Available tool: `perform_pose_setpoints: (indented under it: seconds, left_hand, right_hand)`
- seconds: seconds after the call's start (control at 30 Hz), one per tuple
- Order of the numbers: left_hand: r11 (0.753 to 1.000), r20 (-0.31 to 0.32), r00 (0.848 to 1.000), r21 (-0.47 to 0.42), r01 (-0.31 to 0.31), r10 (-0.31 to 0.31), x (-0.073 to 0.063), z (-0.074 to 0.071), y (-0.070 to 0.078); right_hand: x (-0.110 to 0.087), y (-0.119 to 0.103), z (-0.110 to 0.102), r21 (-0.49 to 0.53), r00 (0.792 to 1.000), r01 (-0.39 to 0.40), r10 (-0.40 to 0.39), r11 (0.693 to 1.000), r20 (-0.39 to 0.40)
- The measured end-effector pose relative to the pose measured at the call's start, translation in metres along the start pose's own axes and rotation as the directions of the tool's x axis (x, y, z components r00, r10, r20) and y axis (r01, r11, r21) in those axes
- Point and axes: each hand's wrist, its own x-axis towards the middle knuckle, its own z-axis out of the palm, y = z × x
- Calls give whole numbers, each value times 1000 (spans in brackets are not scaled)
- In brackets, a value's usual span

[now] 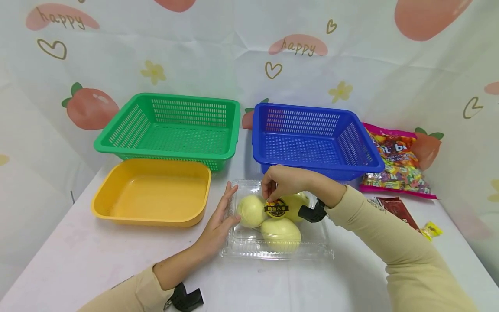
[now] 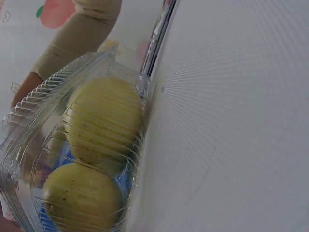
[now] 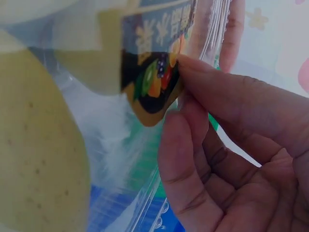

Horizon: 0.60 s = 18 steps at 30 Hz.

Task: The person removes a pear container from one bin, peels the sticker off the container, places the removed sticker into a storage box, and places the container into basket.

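Observation:
A clear plastic clamshell box (image 1: 317,242) stands shut on the table, with three round, pale yellow-green fruits (image 1: 281,234) inside. On its lid is a black and gold label (image 1: 277,209) with fruit pictures. My right hand (image 1: 286,180) reaches over the lid and pinches the label's edge between thumb and finger. In the right wrist view the thumb (image 3: 198,72) lies on the label's edge, the other fingers curled below. My left hand (image 1: 219,225) rests along the box's left side with fingers extended. Two speckled fruits (image 2: 104,121) show through the ribbed wall in the left wrist view.
Behind the box stand a green basket (image 1: 179,154) and a blue basket (image 1: 319,167). A yellow tub (image 1: 152,223) sits to the left. At the right lie a colourful candy bag (image 1: 397,164), a dark red packet (image 1: 399,210) and a small yellow wrapper (image 1: 431,229).

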Motion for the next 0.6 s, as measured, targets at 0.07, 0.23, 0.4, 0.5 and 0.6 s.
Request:
perform_pose_setpoints:
  seconds: [0.07, 0.23, 0.4, 0.5, 0.6]
  left_hand:
    - [1000, 2, 1000, 0, -2, 2, 0, 0, 0]
    - [1000, 4, 1000, -6, -9, 9, 0, 0, 1]
    - [1000, 8, 1000, -8, -11, 11, 0, 0, 0]
    - [1000, 8, 1000, -4, -9, 9, 0, 0, 0]
    - [1000, 9, 1000, -4, -8, 8, 0, 0, 0]
  right_hand:
    - [0, -1, 0, 2, 1000, -4, 4, 1000, 8]
    - [-1, -5, -1, -22, 1000, -14, 15, 1000, 20]
    - [-2, -6, -1, -68, 999, -10, 13, 998, 40]
    - [-2, -5, -1, -87, 999, 0, 4, 996, 44]
    - [-3, -3, 0, -96, 999, 14, -10, 995, 40]
